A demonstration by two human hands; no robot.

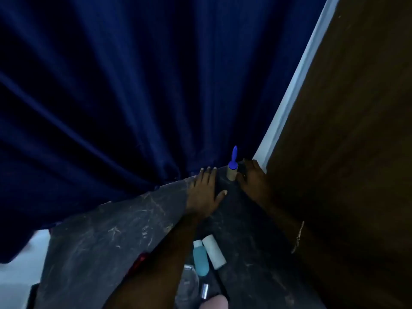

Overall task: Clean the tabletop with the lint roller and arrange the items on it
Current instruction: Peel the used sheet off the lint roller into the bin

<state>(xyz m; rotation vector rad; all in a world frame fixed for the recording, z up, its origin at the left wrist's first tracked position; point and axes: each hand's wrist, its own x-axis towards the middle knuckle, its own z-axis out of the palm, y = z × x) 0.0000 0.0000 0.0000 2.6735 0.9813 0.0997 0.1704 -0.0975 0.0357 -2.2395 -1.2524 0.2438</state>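
Note:
The lint roller stands upright on its beige roll at the far right corner of the dark marbled tabletop, blue handle pointing up. My right hand is just to its right, fingers curled around a small dark object that touches the roll. My left hand lies flat on the tabletop just left of the roller, fingers spread and holding nothing. Nearer to me lie a blue bottle with a white cap and a white cylinder, side by side.
A dark blue curtain hangs along the table's far edge. A brown wooden panel with a white strip closes off the right side. A clear glass container, a small silver cap and a red item sit at the near end.

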